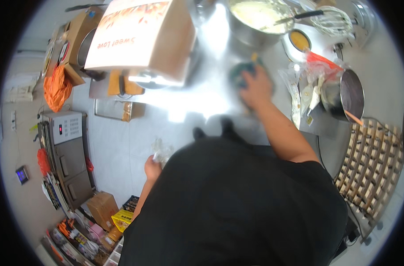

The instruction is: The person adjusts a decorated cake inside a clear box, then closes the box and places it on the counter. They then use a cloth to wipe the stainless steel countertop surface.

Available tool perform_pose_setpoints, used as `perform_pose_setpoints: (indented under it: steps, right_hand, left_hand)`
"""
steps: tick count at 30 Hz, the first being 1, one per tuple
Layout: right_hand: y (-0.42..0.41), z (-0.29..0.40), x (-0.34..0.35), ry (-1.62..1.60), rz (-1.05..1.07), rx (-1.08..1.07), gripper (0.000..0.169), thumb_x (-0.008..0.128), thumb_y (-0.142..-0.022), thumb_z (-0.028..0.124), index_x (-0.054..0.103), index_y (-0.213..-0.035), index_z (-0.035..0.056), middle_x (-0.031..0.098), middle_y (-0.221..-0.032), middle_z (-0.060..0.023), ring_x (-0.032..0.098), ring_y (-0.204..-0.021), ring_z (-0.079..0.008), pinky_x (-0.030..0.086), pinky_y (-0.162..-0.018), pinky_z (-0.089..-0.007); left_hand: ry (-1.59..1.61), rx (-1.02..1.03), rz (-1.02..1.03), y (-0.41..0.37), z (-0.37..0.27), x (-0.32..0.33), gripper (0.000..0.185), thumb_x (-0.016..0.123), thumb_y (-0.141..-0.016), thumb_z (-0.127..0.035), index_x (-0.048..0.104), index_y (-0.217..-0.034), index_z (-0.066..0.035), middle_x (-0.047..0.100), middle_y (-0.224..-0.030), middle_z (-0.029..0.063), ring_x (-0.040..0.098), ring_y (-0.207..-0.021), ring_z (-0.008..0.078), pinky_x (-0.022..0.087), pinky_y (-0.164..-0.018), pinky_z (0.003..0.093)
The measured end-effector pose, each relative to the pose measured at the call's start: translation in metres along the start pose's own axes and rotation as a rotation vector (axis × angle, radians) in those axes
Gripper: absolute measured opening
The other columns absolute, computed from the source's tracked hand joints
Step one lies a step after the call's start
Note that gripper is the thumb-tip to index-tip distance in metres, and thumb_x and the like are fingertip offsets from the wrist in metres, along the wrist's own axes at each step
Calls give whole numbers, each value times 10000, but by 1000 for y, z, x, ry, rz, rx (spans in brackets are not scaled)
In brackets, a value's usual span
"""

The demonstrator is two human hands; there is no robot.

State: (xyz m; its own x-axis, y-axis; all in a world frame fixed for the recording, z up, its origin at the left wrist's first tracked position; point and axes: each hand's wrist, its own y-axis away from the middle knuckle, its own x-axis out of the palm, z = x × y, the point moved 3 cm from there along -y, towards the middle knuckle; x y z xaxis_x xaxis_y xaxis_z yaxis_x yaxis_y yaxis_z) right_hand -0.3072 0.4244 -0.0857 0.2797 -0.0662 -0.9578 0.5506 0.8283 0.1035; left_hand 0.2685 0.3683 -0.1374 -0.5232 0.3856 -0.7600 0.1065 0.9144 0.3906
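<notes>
My right hand (pixel 256 88), blurred, presses on a dark green cloth (pixel 236 74) lying on the shiny metal table (pixel 202 89). A bit of yellow shows at the cloth's far edge. Low at my left side, off the table, my left hand (pixel 152 169) grips crumpled clear plastic (pixel 162 153). Beyond the cloth stands a large metal bowl (pixel 255 37) of pale cream, with a black-handled utensil (pixel 298 16) resting across its rim. To the left of the cloth is a big printed cake box (pixel 132 36) bearing writing.
Used piping bags (pixel 310 91) and a metal pot (pixel 350 96) with an orange-handled tool sit at right. Behind them are a whisk attachment (pixel 331 21) and a small round tin (pixel 300 40). A wooden slatted rack (pixel 370 169) stands right; a steel fridge (pixel 72 163) and cartons (pixel 102 209) are left.
</notes>
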Motion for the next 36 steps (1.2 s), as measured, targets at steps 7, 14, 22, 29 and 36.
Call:
perform_pose_setpoints:
  steps: [7,14,22,29,36]
  right_hand:
    - [-44,-84,-12,130,-172,408,836,738,-845,543,455,-1580,261,337,-1623,-267,325,-1493,-461,315,-1163,-627]
    - [-60,56,18,172,22,139,838,690,-894,586,398,-1611,267,299,-1652,-244,254,-1532,-432,257,-1157,-663]
    - [-74,159,41,25,50,-186,717,655,-934,527,512,-1539,169,277,-1669,-250,233,-1548,-443,234,-1176,-698]
    - [4,190,52,127,71,-339,763,742,-870,496,510,-1506,146,323,-1608,-284,285,-1499,-440,262,-1124,-663]
    - [18,297,93,181,90,-251,843,763,-865,480,425,-1584,200,418,-1532,-255,373,-1435,-417,276,-1109,-649]
  left_hand:
    - [-150,-95,-21,44,-3,-8,243,614,-901,-120,731,-1098,-38,741,-925,230,724,-890,391,557,-807,455]
    - [3,-171,70,41,-25,14,247,619,-890,-96,720,-1109,-45,735,-932,238,701,-889,429,555,-812,478]
    - [-107,-76,9,19,-37,1,360,591,-890,-84,673,-1233,-11,721,-1045,277,681,-993,460,550,-886,489]
    - [-136,-108,53,17,21,-5,362,607,-876,-86,668,-1224,-6,719,-1064,283,675,-1034,466,548,-927,487]
    - [53,-205,95,-20,109,-39,303,586,-872,-75,710,-1147,-35,731,-1026,263,689,-1005,443,552,-903,487]
